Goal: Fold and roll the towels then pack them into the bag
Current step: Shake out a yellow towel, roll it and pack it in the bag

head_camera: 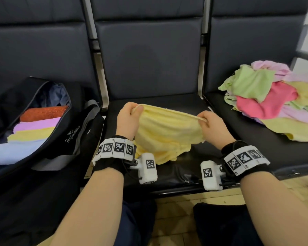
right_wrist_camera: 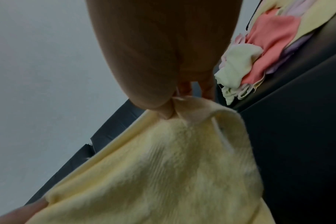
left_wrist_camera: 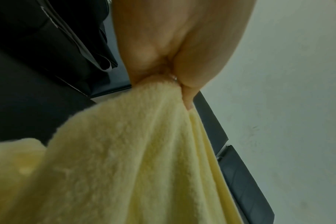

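Observation:
A pale yellow towel (head_camera: 165, 132) hangs over the middle seat, held up by its top edge. My left hand (head_camera: 130, 114) pinches the left corner between thumb and fingers; the left wrist view shows the yellow towel (left_wrist_camera: 134, 159) bunched in that pinch. My right hand (head_camera: 212, 123) pinches the right corner, and the yellow towel (right_wrist_camera: 173, 166) drapes below it in the right wrist view. The towel's lower part lies crumpled on the seat. A black bag (head_camera: 64, 139) stands unzipped on the left seat with several rolled towels (head_camera: 36, 132) side by side inside.
A loose pile of towels (head_camera: 274, 100), green, pink, lilac and yellow, lies on the right seat; the pile (right_wrist_camera: 259, 57) also shows in the right wrist view. Dark padded seat backs (head_camera: 149, 55) rise behind. Tiled floor (head_camera: 176, 219) and my knees are below.

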`<state>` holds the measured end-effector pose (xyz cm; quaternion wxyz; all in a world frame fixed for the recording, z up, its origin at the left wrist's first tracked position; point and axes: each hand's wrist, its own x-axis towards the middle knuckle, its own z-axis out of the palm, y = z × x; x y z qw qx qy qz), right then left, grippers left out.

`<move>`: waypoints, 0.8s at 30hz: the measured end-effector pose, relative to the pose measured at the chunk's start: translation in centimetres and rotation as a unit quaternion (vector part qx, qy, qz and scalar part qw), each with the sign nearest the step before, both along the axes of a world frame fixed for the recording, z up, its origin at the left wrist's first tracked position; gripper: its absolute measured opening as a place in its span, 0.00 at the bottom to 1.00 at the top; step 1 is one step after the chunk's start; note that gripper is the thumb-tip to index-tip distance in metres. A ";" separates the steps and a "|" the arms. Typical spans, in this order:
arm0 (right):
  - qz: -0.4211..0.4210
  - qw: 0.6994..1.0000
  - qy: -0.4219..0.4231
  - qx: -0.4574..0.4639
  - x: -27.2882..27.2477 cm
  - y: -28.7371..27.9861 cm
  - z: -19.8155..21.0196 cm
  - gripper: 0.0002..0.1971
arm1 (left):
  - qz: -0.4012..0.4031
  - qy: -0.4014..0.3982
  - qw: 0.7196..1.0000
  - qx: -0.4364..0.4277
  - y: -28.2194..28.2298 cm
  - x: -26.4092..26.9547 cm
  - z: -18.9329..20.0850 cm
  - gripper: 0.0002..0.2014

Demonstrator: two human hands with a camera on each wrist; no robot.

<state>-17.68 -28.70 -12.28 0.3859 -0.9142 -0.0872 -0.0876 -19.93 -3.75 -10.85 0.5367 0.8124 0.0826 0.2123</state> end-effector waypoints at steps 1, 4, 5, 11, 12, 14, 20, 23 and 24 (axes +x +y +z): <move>-0.001 1.000 0.000 0.006 -0.1 0.0 -0.1 0.08 | 0.010 -0.005 1.000 -0.009 0.1 0.1 0.0 0.06; -0.024 0.998 -0.003 0.064 -0.4 -0.3 -0.1 0.05 | 0.036 -0.004 0.999 -0.032 -0.1 0.3 0.0 0.09; -0.037 0.996 -0.001 0.084 -0.4 -0.5 -0.1 0.04 | 0.048 0.008 0.998 -0.029 -0.1 0.4 -0.2 0.11; -0.103 0.988 0.000 0.119 -0.3 -1.6 0.1 0.08 | 0.112 -0.019 0.993 0.016 0.8 0.5 -0.7 0.11; -0.104 0.987 0.005 0.123 -0.3 -1.6 0.1 0.09 | 0.102 -0.037 0.994 -0.006 0.7 0.4 -0.6 0.10; -0.107 0.985 0.003 0.136 -0.3 -1.6 0.1 0.09 | 0.083 -0.043 0.995 -0.029 0.2 0.1 -0.1 0.08; -0.055 0.975 0.008 0.217 -0.7 -1.1 0.8 0.01 | -0.036 0.023 0.999 0.011 -2.3 -0.6 0.9 0.06; 0.092 0.966 0.048 0.237 -1.5 -0.2 1.2 0.06 | -0.129 0.053 0.990 0.024 -4.1 -1.4 1.3 0.05; 0.139 0.957 0.067 0.245 -1.8 0.2 1.4 0.06 | -0.153 0.057 0.986 0.016 -4.5 -1.5 1.4 0.05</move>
